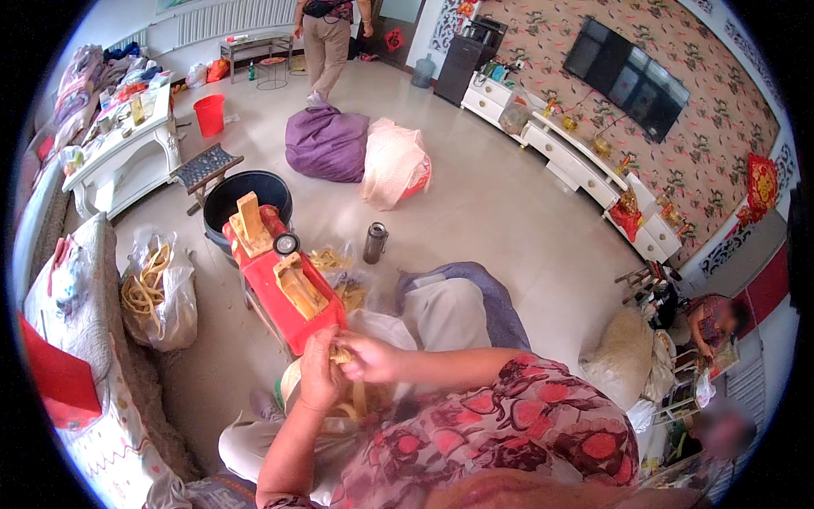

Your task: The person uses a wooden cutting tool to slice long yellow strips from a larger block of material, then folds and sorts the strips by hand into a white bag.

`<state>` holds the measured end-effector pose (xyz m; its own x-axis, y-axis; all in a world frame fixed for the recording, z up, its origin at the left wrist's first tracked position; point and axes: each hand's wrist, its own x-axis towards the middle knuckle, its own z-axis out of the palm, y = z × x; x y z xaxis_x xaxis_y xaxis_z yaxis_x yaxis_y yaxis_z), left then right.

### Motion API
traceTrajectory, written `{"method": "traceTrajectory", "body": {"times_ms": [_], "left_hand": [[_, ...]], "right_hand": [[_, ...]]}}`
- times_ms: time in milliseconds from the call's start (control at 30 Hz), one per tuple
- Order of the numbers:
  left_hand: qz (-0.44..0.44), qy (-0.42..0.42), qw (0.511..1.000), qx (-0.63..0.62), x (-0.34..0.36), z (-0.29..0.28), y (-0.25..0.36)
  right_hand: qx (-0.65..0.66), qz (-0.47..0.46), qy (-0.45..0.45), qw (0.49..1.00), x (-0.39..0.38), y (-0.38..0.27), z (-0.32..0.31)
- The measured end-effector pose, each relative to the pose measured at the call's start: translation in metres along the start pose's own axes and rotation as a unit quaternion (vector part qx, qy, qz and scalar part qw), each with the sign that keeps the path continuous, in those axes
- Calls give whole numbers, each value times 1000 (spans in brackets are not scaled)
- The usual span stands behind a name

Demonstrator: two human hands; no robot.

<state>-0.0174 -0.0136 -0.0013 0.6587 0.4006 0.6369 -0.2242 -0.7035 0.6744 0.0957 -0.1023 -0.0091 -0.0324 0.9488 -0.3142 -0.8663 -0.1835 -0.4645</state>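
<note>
Far left of the hands sits a clear bag (158, 293) of pale yellow strips; nearer, ahead and to the left, stand a black tub (247, 191) and a red bench (297, 327), its near end just beside the left hand; two wooden blocks (301, 288) and a small black wheel (287, 243) sit on the bench; the left hand (319, 371) is closed, fingers drawn together on a yellow strip (342, 355); the strip lies between the two hands, above the lap; the right hand (370, 357) is curled nearly to a fist on it, a little blurred; ahead of the right hand stands a dark flask (375, 243), with purple and pink bundles (326, 144) well beyond.

The strip could slip or tear if the hands pull unevenly; a loose end could snag on the bench's near edge, since the hands work so close to it; a swinging elbow seems less of a threat to the flask, which is well apart.

The strip looks pale yellow, narrow and pliable; much of it is hidden by fingers, so its full length I cannot tell.
</note>
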Motion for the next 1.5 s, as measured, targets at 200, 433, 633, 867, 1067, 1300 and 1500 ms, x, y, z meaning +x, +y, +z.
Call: {"method": "traceTrajectory", "body": {"times_ms": [200,433,633,867,1067,1300,1500], "left_hand": [[-51,-29,998,6,-2,4,-11],[-168,23,979,-116,3,8,-7],[-346,7,797,-494,2,8,-18],[-336,33,802,-492,7,14,-16],[-261,41,895,-361,-6,17,-43],[-356,-6,858,-371,0,15,-12],[-333,3,866,-372,7,15,-10]], "right_hand": [[-372,-141,116,910,-6,4,-10],[-680,-336,111,642,-25,-8,18],[-772,-274,121,561,-30,-39,25],[-602,-309,87,732,-12,-34,-4],[-253,-67,57,964,-27,-24,17],[-437,-228,100,864,-21,-25,-3],[-284,-184,138,931,-9,-23,-7]]}}
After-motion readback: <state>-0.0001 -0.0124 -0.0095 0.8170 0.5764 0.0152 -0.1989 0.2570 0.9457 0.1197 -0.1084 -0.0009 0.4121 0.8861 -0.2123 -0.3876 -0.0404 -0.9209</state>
